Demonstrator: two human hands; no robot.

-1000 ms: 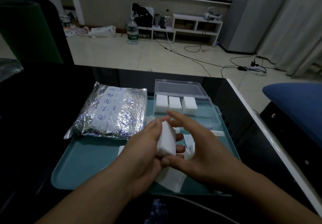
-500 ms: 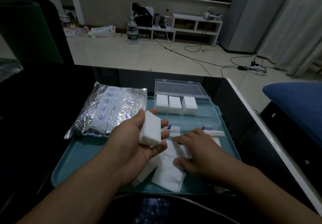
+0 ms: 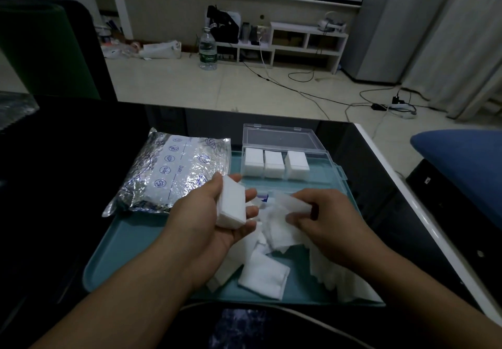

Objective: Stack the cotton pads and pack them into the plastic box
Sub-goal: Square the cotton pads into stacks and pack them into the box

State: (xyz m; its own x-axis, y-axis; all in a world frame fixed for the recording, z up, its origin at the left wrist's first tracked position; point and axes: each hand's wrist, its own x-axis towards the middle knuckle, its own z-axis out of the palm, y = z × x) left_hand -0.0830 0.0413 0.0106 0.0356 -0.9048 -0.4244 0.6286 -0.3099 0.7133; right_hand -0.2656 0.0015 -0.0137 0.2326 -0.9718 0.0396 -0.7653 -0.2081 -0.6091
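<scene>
1. A person's left hand [image 3: 217,216] cups a squared stack of cotton pads [image 3: 232,204] above a teal tray [image 3: 130,253], thumb and fingers curled round it.
2. The right hand [image 3: 330,219] pinches a single pad [image 3: 292,202] between thumb and fingertips, lifted just off the loose pads [image 3: 264,270] – a heap strewn across the near part of the tray.
3. Step in hand, by the look of it: building the stack, one pad at a time. Next move likely calls for laying the pinched pad flat on the stack w/ edges lined up.
4. The clear plastic box [image 3: 288,158] sits open at the tray's far edge, lid back; three white stacks [image 3: 275,162] stand side by side along its far wall. The nearer part of the box looks free – room for more.
5. A foil bag [image 3: 173,172] lies left of the box, partly on the tray.
6. Beyond the dark table: a water bottle [image 3: 207,51], a low white shelf [image 3: 307,41], cables on the floor. Nothing blocks the way from hands to box.
</scene>
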